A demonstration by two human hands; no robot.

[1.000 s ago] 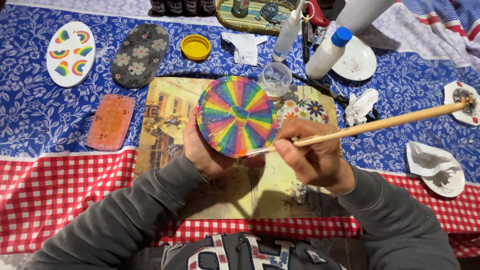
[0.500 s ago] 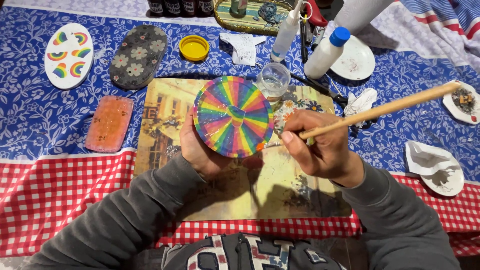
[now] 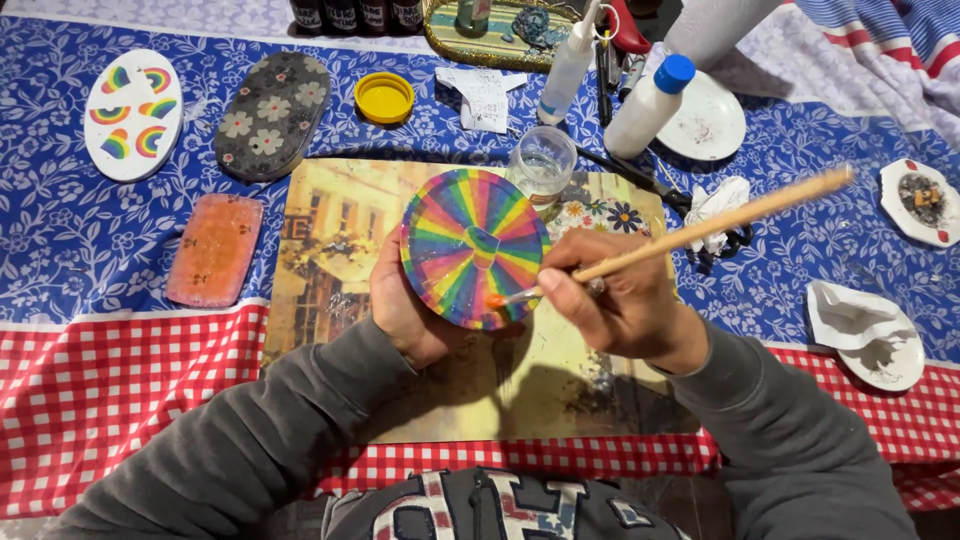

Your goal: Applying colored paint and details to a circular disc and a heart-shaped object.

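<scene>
The right hand (image 3: 625,305) has its fingers clamped together on a long wooden paintbrush (image 3: 700,230), pinched low near the bristle end, with the handle slanting up and away to the right. Compared with a second ago the handle has tipped a little steeper and the tip has slid along the lower edge of the round rainbow disc (image 3: 472,247); the bristles, loaded with orange, now touch the disc's near rim just left of the right fingertips, so the brushing looks to be working its way round the edge. The left hand (image 3: 405,305) cups the disc from below and from the left, fingers closed around its edge and mostly hidden behind it, holding it tilted toward the camera much as before. Under both hands lies a printed picture mat (image 3: 330,250). Just beyond the disc, past the fingertips of the right hand, stands a small clear glass (image 3: 541,162) of water. Farther out from the left fingers lie an orange oblong piece (image 3: 214,249), a dark flowered oval (image 3: 271,114) and a white oval with rainbows (image 3: 133,113). Beyond the right hand are a crumpled tissue (image 3: 718,203), a blue-capped bottle (image 3: 650,104) and a yellow lid (image 3: 384,97), all on a blue flowered tablecloth (image 3: 60,240).
</scene>
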